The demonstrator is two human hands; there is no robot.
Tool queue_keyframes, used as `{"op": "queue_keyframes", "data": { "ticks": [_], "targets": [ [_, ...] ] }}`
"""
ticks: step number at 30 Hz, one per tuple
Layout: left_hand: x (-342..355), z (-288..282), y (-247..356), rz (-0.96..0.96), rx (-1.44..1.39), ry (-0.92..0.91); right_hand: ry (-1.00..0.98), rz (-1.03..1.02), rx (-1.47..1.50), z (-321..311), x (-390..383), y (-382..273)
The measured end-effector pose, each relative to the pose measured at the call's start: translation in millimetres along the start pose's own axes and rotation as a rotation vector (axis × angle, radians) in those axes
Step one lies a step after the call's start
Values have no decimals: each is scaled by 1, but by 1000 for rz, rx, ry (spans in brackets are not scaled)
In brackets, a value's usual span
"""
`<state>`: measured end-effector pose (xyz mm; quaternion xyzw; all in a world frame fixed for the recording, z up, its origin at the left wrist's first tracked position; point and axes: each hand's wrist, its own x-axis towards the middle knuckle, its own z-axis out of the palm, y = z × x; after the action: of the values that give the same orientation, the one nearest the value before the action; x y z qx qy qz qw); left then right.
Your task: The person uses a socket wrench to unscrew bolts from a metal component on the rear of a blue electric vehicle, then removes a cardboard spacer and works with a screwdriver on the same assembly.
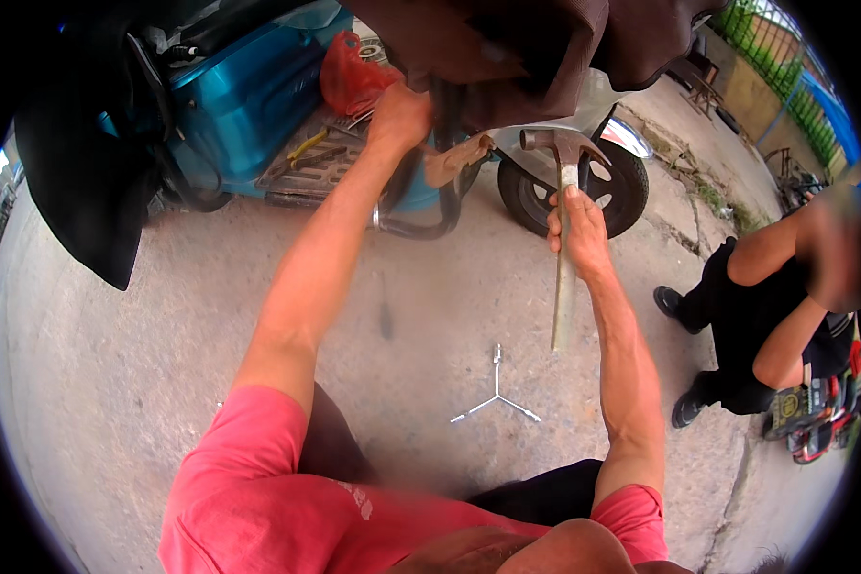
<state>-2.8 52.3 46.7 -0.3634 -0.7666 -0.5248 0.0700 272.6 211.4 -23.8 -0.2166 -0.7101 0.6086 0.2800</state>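
Right of centre, by the black-tyred front wheel [629, 184], your right hand [584, 230] is wrapped around a pale-handled hammer with a dark metal head [562, 287]. Farther left, your left hand [400, 117] sits beside a crumpled red plastic bag [346, 81] on the glossy blue scooter [249, 100]; whether it grips anything, you cannot tell. You seem to be positioning the hammer; the next move calls for careful aim.

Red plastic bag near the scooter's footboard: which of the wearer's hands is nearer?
Left. The left hand is close beside the red plastic bag; the right hand is farther right, holding the hammer.
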Motion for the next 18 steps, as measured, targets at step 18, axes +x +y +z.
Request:
{"op": "queue_keyframes", "data": {
  "ticks": [18],
  "targets": [
    [0, 1, -6, 44, -13, 38, -120, 0, -227, 13, 11, -20]
  ]
}}
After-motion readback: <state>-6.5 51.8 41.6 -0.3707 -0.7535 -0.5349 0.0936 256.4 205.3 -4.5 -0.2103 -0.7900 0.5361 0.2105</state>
